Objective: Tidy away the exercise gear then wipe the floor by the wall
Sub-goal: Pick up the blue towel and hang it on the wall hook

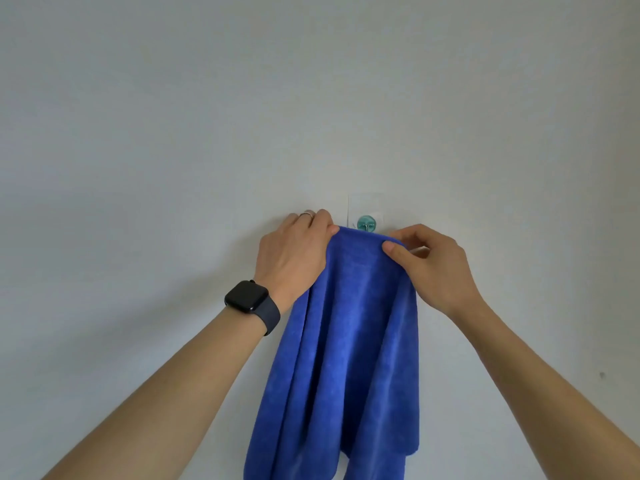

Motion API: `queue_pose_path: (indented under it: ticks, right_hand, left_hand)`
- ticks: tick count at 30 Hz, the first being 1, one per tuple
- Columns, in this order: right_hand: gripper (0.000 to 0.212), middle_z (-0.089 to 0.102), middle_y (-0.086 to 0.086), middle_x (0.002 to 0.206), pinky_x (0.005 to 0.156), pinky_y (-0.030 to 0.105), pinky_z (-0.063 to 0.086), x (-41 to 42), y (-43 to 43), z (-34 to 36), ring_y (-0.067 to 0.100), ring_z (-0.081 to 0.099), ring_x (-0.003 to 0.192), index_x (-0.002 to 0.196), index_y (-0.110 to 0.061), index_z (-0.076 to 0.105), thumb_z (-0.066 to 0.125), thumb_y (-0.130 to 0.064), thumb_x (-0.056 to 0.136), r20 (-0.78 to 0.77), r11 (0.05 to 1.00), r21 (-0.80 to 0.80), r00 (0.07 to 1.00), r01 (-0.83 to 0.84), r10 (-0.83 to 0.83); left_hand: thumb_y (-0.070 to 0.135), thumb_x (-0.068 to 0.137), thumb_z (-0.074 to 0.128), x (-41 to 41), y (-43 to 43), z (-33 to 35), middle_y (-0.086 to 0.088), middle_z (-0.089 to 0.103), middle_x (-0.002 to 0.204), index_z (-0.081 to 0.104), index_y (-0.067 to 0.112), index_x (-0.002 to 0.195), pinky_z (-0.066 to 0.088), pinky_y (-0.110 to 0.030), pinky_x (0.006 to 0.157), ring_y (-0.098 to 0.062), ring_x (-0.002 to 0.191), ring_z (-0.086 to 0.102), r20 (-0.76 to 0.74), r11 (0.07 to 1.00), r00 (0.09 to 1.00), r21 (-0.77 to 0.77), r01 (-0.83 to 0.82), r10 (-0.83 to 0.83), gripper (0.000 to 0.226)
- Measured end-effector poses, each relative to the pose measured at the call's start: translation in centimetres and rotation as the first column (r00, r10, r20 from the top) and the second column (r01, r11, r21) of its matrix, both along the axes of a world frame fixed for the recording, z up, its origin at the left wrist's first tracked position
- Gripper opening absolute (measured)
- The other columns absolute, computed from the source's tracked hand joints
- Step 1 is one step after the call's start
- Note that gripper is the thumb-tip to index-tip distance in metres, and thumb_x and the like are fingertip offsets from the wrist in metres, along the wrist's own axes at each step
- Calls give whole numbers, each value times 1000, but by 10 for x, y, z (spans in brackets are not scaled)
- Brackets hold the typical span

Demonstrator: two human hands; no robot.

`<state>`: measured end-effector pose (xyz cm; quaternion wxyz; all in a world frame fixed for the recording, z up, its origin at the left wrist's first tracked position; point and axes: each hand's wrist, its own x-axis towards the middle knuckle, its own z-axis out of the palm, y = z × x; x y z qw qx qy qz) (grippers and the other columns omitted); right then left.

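Note:
A blue cloth [349,341] hangs in long folds against a pale wall, its top edge just under a small teal adhesive hook [366,223]. My left hand [294,254], with a ring and a black watch on its wrist, grips the cloth's upper left corner. My right hand [433,268] pinches the upper right corner between thumb and fingers. Both hands hold the top edge level at the hook. I cannot tell whether the cloth is caught on the hook. No exercise gear or floor is in view.
The plain white wall [173,133] fills the whole view. A clear square adhesive pad backs the hook. A small dark mark [602,375] sits on the wall at the lower right.

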<state>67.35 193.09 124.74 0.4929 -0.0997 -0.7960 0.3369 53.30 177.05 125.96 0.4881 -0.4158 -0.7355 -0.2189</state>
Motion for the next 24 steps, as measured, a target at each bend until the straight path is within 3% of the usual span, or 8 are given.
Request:
queue_pose_path:
  ticks: [2,5,7,10,12,15,20,24]
  right_hand:
    - [8,71,-16,93,71,16,48,-2,-1,-2,3,66,82,96,-31,71,67,-36,90,-3,1000,11,1000,-9,9]
    - [8,70,-15,92,74,17,49,-5,0,-5,2,66,82,96,-33,69,68,-39,90,-77,1000,-16,997,-8,7]
    - [7,69,-16,90,72,13,47,-7,4,-4,0,64,79,97,-33,66,68,-37,91,-127,1000,-7,992,28,-29]
    - [7,66,-19,88,71,17,46,-10,6,-2,1,60,75,99,-35,62,64,-32,94,-135,984,128,985,126,-109]
    - [8,63,-16,90,72,27,48,-14,5,-1,7,58,75,101,-36,60,57,-29,97,-154,939,265,971,220,-185]
    - [16,56,-13,97,68,33,48,-21,2,0,13,55,77,104,-36,60,47,-28,101,-163,867,370,942,333,-292]
    - [17,56,-12,103,70,34,51,-28,5,-16,14,59,81,107,-34,63,51,-26,98,-125,891,329,950,313,-287]
    - [15,59,-11,100,74,35,53,-29,4,-27,12,60,82,107,-34,65,54,-29,97,-104,916,273,955,295,-276]
  left_hand:
    - [33,106,31,0,3,-5,7,56,79,51,17,102,48,-40,60,-18,75,53,224,993,968,13,116,-116,26]
    - [34,104,42,4,8,-8,8,55,71,53,17,98,44,-33,64,-11,65,51,543,890,706,253,379,-455,21]
    - [37,102,46,6,8,-8,8,57,70,53,19,97,43,-32,62,-10,63,52,508,887,729,203,415,-458,20]
    - [40,101,45,-4,9,-2,8,59,69,50,22,98,41,-36,70,-20,68,57,155,981,969,6,193,-192,19]
    - [34,102,44,-7,13,4,12,51,60,51,21,101,39,-37,77,-22,62,55,7,992,993,37,119,-120,15]
    - [22,101,45,-6,22,6,9,47,56,52,25,98,37,-37,74,-23,57,53,-77,997,995,43,72,-68,8]
    - [29,100,48,-6,27,-9,10,46,52,57,31,99,41,-34,68,-18,54,50,123,980,975,93,175,-186,10]
    - [37,97,55,-3,23,-26,8,62,60,63,38,97,49,-32,63,-11,60,59,318,943,891,191,273,-323,8]
